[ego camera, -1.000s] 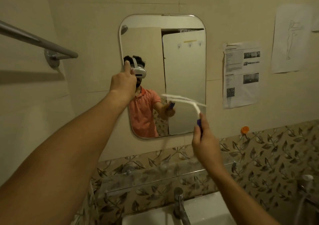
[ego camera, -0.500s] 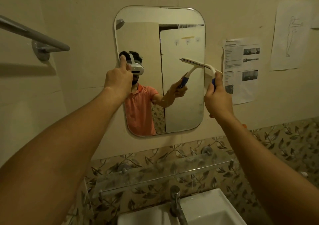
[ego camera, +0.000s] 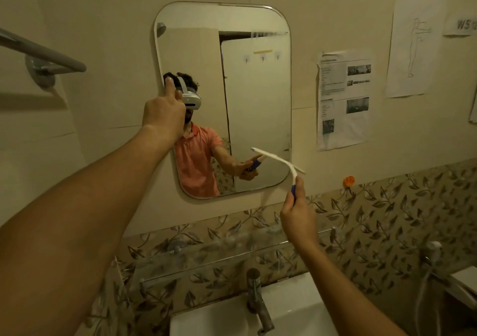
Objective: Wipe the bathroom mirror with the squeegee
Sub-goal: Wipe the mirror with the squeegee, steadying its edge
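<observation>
my left grip (ego camera: 164, 115) is up at the left rim of the mirror (ego camera: 258, 90). one digit is stretched straight up against the rim and the rest are curled. they are hidden behind the back of my hand, so i cannot tell whether they clasp the rim or only lean on it.

my right grip (ego camera: 298, 215) is lower, below the mirror's bottom right corner, with fingers and thumb pinching the blue handle of the squeegee (ego camera: 281, 160). the white neck curves up from the handle to the blade. the blade lies tilted across the mirror's lower right corner, its left end higher and over the glass, its right end past the rim and over the wall. it seems to touch the glass, as its reflection meets it there.

under the mirror a glass shelf (ego camera: 206, 258) runs along the leaf-patterned tiles, and below that stand a tap (ego camera: 256, 299) and a white sink (ego camera: 219, 320). a rail (ego camera: 44, 54) is fixed to the wall on the left. printed sheets (ego camera: 343, 98) are stuck to the wall on the right, with an orange hook (ego camera: 348, 181) beneath them.
</observation>
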